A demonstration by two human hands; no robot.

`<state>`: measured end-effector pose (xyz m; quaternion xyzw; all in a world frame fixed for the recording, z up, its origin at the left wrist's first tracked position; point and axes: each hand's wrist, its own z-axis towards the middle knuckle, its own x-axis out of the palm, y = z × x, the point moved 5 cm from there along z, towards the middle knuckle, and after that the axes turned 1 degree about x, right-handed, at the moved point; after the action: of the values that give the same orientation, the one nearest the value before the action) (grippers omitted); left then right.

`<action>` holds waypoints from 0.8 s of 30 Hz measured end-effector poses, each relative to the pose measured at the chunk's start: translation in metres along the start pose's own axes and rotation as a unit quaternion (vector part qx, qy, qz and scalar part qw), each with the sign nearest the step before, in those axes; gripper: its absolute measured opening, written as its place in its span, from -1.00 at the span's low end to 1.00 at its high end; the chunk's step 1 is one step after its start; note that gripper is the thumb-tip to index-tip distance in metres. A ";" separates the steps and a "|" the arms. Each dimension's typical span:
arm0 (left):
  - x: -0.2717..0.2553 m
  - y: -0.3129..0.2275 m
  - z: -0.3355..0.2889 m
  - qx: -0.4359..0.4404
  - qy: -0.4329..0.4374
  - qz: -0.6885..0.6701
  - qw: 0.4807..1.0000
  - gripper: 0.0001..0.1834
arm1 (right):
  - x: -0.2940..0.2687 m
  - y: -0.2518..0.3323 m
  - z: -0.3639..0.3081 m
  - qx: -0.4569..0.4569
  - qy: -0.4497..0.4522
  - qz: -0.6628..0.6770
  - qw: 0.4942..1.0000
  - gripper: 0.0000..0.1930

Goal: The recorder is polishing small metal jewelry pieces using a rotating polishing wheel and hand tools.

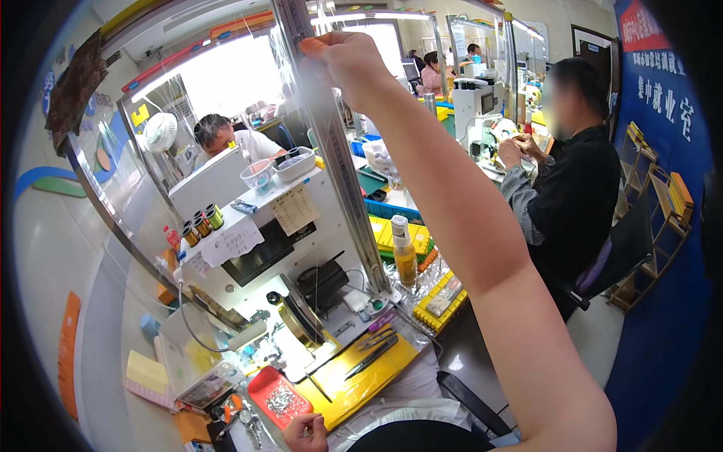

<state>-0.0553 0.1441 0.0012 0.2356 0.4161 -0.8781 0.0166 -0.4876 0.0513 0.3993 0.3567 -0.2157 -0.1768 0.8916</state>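
My right arm reaches up across the view, and my right hand (pixel 345 66) is at the top of an upright metal post (pixel 340 162). Its fingers are closed, with thumb and fingertips together against or just beside the post; what they pinch, if anything, is hidden. Low in the view, my left hand (pixel 306 432) is curled closed beside a red tray (pixel 258 383) of small silvery pieces (pixel 282 401). I cannot make out anything between its fingers. A yellow work mat (pixel 331 413) lies just beyond it, bearing dark tweezers (pixel 372 357) and other slim tools.
A white bench machine (pixel 248 294) with a round golden wheel (pixel 301 320) stands ahead. Spools (pixel 202 223) and plastic tubs (pixel 257 178) sit on top. A yellow bottle (pixel 404 256) is right of the post. A person in black (pixel 580 188) works at the right; another person (pixel 218 139) sits opposite.
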 end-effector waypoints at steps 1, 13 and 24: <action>-0.001 -0.003 0.003 -0.004 0.003 0.001 1.000 -0.94 | -0.004 -0.004 -0.002 -0.002 0.006 -0.008 1.000 -0.79; 0.054 -0.021 0.052 0.088 0.235 0.081 0.965 -0.87 | -0.051 -0.148 -0.240 0.149 -0.023 0.117 0.982 -0.84; 0.121 -0.013 0.092 0.025 0.272 0.106 0.956 -0.92 | -0.089 -0.262 -0.306 0.217 -0.151 0.006 0.964 -0.91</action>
<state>-0.2028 0.1045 0.0086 0.5089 0.3559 -0.7837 -0.0104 -0.4492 0.0854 -0.0099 0.5091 -0.3834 -0.1720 0.7511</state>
